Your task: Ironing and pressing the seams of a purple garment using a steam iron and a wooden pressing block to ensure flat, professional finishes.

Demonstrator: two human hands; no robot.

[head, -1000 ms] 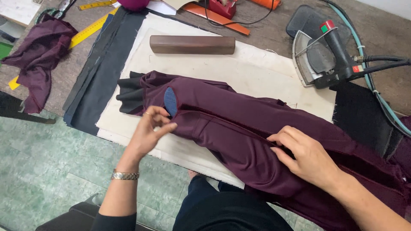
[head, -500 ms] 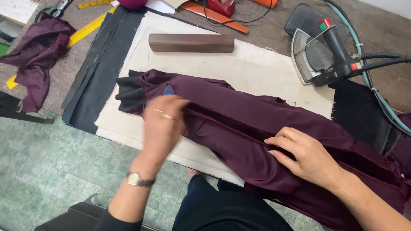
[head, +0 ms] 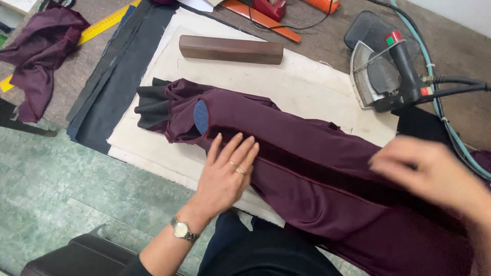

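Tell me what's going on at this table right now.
A person is working on a dark purple garment spread over a cream pressing cloth. The left hand lies flat on the fabric, fingers spread; the right hand hovers, blurred, over its far end. An iron sits to the side, and a wooden block lies above the garment.

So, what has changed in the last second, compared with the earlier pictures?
The left hand moved from pinching the garment's near edge to lying flat, fingers spread, on the maroon garment. The right hand lifted and shifted right; it is blurred. The wooden block and the iron stayed put.
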